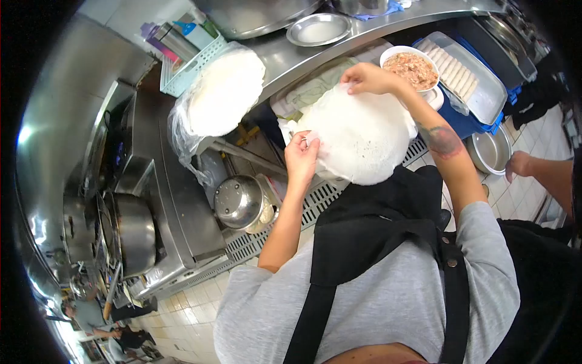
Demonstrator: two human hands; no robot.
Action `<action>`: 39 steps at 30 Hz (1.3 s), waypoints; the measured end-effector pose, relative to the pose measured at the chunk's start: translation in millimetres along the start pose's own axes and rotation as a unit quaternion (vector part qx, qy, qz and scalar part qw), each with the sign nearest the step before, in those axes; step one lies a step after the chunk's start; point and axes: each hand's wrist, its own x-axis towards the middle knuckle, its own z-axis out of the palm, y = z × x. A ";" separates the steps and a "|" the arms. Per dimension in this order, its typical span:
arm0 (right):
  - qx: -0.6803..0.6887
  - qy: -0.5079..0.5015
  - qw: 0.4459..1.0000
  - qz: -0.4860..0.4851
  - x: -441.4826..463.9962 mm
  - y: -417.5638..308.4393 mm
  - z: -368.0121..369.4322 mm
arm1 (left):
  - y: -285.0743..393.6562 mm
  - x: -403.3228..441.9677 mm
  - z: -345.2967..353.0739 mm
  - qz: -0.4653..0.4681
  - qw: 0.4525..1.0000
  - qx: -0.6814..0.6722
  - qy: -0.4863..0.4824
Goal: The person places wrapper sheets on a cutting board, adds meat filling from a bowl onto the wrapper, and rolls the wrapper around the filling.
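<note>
My left hand (302, 159) pinches the left edge of a thin, round white sheet (364, 142) in front of me. At the sheet's upper edge my right hand (364, 80) has its fingers closed on the rim. Beyond it, a white bowl (411, 67) holds a pinkish chopped filling. Several white rolls lie in rows in a clear tray (488, 100) to the right of the bowl. Another stack of round white sheets (227, 91) sits on plastic wrap at the left.
A metal plate (318, 29) and a light blue basket (193, 64) stand on the steel counter. A metal colander (238, 202) is low at the left, near large pots (134, 233). Another person's hand (520, 165) is beside a metal pot (488, 150) at the right.
</note>
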 end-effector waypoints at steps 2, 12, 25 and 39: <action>-0.059 -0.028 0.998 0.026 24.7 31.4 27.3 | -64.1 20.7 -20.1 0.052 0.978 0.200 0.033; -0.132 0.050 0.990 0.009 41.7 73.6 83.8 | -14.4 0.0 2.3 0.153 0.827 0.540 0.013; -0.242 0.436 0.835 -0.232 0.3 -77.5 14.6 | -31.9 14.5 -26.6 0.145 0.798 0.577 -0.100; -0.349 0.193 0.913 -0.089 78.0 -29.2 -36.3 | -49.9 15.4 -81.2 0.146 0.898 0.412 -0.054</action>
